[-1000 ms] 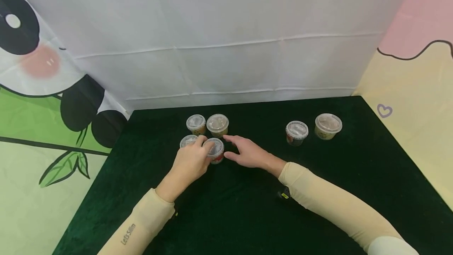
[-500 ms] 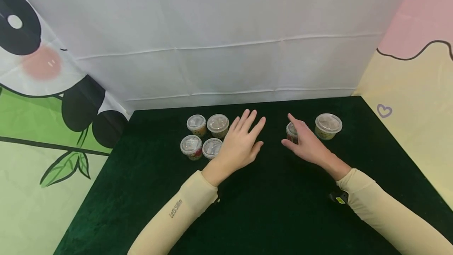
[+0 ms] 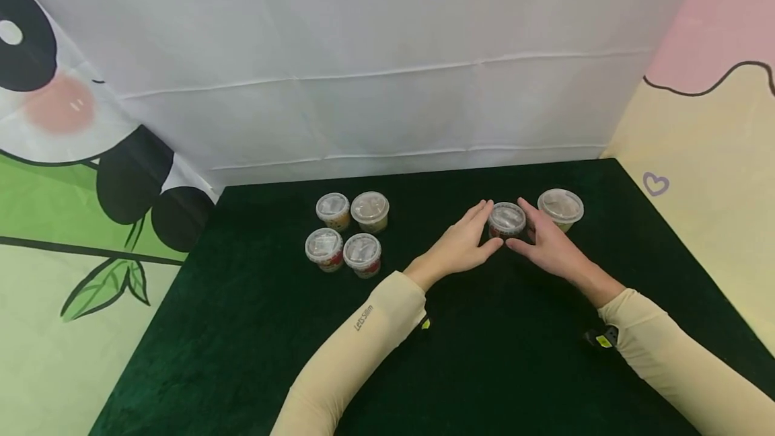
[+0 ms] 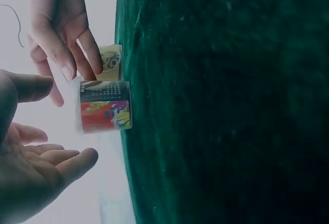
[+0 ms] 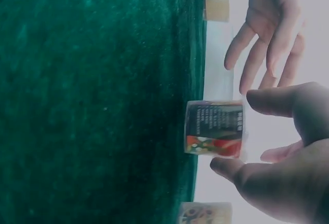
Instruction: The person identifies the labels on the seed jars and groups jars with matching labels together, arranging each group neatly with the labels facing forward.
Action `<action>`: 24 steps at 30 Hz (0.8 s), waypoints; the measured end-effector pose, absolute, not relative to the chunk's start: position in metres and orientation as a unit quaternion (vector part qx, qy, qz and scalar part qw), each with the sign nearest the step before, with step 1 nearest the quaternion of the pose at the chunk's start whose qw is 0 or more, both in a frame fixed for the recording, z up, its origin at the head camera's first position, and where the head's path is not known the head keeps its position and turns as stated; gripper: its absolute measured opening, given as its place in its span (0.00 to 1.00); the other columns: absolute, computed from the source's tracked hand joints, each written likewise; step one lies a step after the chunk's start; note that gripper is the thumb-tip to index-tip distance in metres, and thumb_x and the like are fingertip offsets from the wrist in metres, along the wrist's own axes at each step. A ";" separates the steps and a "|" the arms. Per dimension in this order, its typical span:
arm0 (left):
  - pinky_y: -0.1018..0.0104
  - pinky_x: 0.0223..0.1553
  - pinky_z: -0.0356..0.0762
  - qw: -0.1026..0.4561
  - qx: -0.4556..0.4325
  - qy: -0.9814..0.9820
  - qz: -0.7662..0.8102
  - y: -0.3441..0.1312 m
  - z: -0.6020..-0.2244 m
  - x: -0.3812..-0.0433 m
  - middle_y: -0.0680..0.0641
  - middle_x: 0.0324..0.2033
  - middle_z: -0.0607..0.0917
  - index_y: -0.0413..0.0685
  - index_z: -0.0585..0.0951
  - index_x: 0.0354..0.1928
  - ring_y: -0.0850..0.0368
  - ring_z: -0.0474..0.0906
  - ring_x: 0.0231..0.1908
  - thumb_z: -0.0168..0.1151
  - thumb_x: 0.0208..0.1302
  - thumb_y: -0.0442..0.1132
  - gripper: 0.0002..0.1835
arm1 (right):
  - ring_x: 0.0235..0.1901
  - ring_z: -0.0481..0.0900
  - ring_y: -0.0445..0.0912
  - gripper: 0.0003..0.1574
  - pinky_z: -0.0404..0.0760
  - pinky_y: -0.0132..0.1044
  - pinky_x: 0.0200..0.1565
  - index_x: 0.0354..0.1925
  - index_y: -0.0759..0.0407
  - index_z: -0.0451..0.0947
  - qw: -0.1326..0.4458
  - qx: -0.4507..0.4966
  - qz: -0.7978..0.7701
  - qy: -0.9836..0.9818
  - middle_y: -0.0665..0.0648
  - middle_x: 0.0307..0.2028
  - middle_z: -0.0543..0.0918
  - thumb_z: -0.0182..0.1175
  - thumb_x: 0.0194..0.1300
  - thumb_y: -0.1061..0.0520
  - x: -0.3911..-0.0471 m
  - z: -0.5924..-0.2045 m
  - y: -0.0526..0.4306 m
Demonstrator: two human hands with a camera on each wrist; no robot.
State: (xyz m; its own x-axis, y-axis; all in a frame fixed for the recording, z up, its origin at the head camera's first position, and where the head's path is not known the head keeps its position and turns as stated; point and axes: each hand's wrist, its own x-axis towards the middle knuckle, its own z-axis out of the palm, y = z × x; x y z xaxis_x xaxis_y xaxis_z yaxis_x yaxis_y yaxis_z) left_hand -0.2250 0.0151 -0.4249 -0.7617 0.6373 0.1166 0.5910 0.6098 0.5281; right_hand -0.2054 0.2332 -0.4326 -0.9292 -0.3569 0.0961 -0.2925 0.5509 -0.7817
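Observation:
A small clear plastic tub point(image 3: 507, 219) with a lid and a red and dark printed label point(image 4: 105, 108) stands upright on the green cloth, right of the middle. My left hand point(image 3: 457, 244) comes at it from the left, fingers extended and thumb apart, fingertips right at its lid. From the other side my right hand point(image 3: 547, 247) reaches round it with thumb and fingers spread. In the right wrist view, thumb and fingers of the right hand point(image 5: 293, 167) stand on either side of the tub's lid end, not curled tight. A larger lidded tub point(image 3: 560, 206) stands just behind the right hand.
Several more lidded tubs stand at the left in two rows: a back tub point(image 3: 333, 207), a wider tub point(image 3: 370, 207), and two front tubs with red labels, one point(image 3: 323, 245) beside the other point(image 3: 362, 251). A white cloth wall point(image 3: 387, 113) borders the table's back edge.
My left hand has left the front tub of the left group and moved right to the single small tub. My right hand has also moved right, to that tub's far side.

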 end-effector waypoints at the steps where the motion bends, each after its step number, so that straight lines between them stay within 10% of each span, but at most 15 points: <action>1: 0.58 0.73 0.55 0.047 0.337 0.895 0.288 0.017 -0.426 -0.227 0.39 0.79 0.52 0.41 0.50 0.80 0.51 0.48 0.77 0.55 0.78 0.48 0.39 | 0.73 0.52 0.70 0.54 0.64 0.62 0.66 0.79 0.70 0.35 0.050 -0.180 -0.452 0.872 0.76 0.76 0.45 0.61 0.72 0.64 -0.206 -0.434 0.234; 24: 0.59 0.70 0.63 0.132 0.308 0.868 0.367 0.023 -0.438 -0.225 0.39 0.75 0.59 0.44 0.44 0.81 0.52 0.60 0.72 0.60 0.75 0.45 0.45 | 0.74 0.53 0.69 0.53 0.59 0.63 0.70 0.80 0.62 0.28 0.161 -0.098 -0.545 0.817 0.75 0.76 0.50 0.54 0.77 0.61 -0.217 -0.449 0.245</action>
State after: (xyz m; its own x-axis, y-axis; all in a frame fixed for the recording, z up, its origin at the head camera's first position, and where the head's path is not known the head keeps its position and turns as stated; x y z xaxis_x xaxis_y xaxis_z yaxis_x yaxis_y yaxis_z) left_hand -0.2248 0.0226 -0.4379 -0.7752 0.6317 -0.0026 0.4378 0.5402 0.7187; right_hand -0.2171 0.2448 -0.4489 -0.9292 -0.3350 -0.1558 0.0154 0.3862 -0.9223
